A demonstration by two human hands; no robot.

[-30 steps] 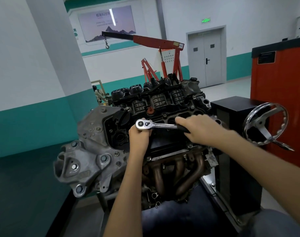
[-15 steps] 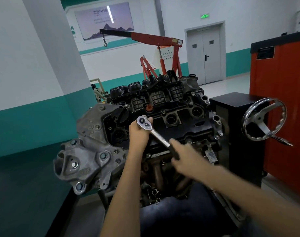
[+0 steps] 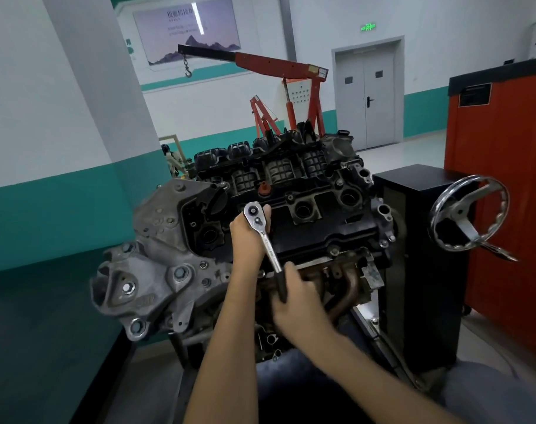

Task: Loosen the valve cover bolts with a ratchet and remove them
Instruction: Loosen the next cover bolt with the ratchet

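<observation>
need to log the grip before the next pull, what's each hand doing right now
Left hand: closed, holding the ratchet at its head.
Right hand: closed round the ratchet handle.

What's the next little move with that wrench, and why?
Probably swing the ratchet handle rightward for a turning stroke: the right hand grips the handle, which points toward the person, while the left hand holds the head on the valve cover.

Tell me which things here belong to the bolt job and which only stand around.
In the job: ratchet, valve cover, left hand at the ratchet's head, right hand on its handle.
Standing around: crane, handwheel, red cabinet.
</observation>
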